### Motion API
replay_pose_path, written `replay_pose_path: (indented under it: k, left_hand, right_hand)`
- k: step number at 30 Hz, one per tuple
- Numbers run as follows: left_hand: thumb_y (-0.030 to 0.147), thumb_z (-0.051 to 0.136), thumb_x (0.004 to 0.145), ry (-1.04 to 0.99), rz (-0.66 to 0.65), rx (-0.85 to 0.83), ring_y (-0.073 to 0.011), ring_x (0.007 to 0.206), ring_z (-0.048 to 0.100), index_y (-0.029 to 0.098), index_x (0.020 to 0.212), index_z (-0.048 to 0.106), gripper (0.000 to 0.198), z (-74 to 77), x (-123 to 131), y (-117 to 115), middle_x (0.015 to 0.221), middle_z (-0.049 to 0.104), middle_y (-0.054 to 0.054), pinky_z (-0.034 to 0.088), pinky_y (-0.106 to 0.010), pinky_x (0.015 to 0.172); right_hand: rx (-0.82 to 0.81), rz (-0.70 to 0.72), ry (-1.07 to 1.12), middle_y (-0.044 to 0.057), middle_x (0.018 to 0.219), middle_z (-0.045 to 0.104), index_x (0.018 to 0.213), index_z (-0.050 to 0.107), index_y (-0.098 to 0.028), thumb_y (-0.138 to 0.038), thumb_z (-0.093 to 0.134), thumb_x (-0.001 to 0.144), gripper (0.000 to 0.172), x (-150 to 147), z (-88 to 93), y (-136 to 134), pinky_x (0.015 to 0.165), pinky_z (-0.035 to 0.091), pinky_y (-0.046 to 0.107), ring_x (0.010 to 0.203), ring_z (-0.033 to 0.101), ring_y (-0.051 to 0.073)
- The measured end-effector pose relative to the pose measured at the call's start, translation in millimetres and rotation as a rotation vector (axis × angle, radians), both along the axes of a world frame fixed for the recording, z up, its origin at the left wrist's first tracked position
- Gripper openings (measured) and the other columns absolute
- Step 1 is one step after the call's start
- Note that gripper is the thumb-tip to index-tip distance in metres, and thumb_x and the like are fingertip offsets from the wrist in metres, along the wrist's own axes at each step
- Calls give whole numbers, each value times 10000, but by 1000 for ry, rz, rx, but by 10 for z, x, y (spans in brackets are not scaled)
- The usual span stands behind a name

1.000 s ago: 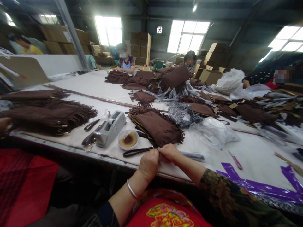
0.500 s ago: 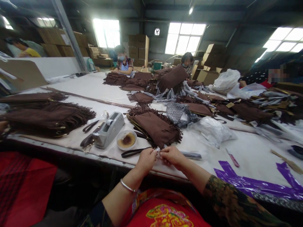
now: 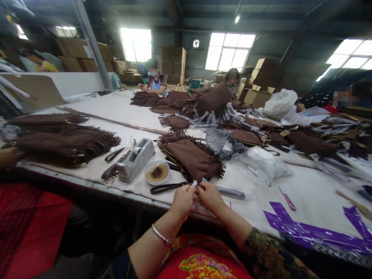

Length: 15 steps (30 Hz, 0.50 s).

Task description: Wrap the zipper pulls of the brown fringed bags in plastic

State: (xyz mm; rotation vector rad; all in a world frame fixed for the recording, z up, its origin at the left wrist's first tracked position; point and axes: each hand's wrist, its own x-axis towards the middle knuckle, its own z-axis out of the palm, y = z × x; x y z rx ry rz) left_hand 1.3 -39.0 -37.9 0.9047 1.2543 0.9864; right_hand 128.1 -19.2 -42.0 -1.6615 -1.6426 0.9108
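At the table's front edge my left hand [image 3: 183,200] and my right hand [image 3: 210,197] meet, fingers pinched together. A small shiny whitish bit of plastic film [image 3: 195,183] pokes out from between the left fingertips. What the right fingertips pinch is mostly hidden. A dark brown wrist strap [image 3: 167,188] lies just left of my hands, its end reaching toward them. Right behind the fingers rests a brown fringed pouch [image 3: 192,157] with a gold zip, on top of others. A grey plastic-wrapped strip [image 3: 231,192] lies beside my right hand.
To the left stand a grey tape dispenser [image 3: 136,161] and a white bowl [image 3: 157,173]. Stacked fringed pouches [image 3: 55,143] lie farther left, near another person's hand [image 3: 10,157]. On the right are a plastic bag [image 3: 263,164], a pink cutter [image 3: 288,199] and purple plastic [image 3: 314,230].
My hands have drawn closer together, the right moving slightly left and the fingertips now touching. The whole view has shifted a little with the head.
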Motion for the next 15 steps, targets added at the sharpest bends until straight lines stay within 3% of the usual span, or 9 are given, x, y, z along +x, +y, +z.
replay_pose_path:
  k: [4, 7, 11, 13, 15]
  left_hand:
    - [280, 439, 911, 478, -7, 383, -155, 639, 525, 175, 710, 587, 271, -39, -18, -68, 667, 581, -37, 370, -273, 624]
    - [271, 391, 937, 595, -28, 504, -194, 751, 573, 182, 802, 622, 282, -24, -38, -105, 788, 642, -80, 400, -307, 729]
    - [315, 443, 925, 359, -22, 424, -180, 739, 577, 187, 830, 637, 251, 14, -22, -79, 794, 648, -60, 423, -288, 709]
    - [360, 493, 903, 90, -6, 226, -129, 560, 498, 185, 758, 585, 245, 40, 3, -55, 630, 560, -3, 382, -241, 546]
    - [400, 515, 894, -208, -2, -15, -76, 404, 326, 193, 716, 492, 274, 79, 25, -37, 510, 407, 63, 246, -197, 409]
  right_hand:
    - [-328, -67, 614, 17, 627, 624, 749, 627, -175, -404, 597, 794, 235, -42, 37, -131, 540, 471, 269, 554, 582, 150]
    - [-364, -73, 996, 26, 718, 657, 764, 634, -174, -458, 719, 701, 304, -151, 34, -188, 694, 527, 282, 696, 622, 155]
    - [-332, -141, 1141, 25, 760, 679, 783, 639, -186, -382, 780, 664, 269, -282, 7, -142, 767, 522, 260, 768, 629, 154]
    - [-396, -145, 1196, 22, 730, 674, 835, 647, -188, -384, 758, 707, 260, -311, -1, -108, 670, 522, 257, 694, 618, 148]
    - [-510, -124, 1204, 1, 643, 635, 899, 647, -187, -451, 709, 758, 305, -322, -2, -82, 506, 467, 240, 537, 549, 125]
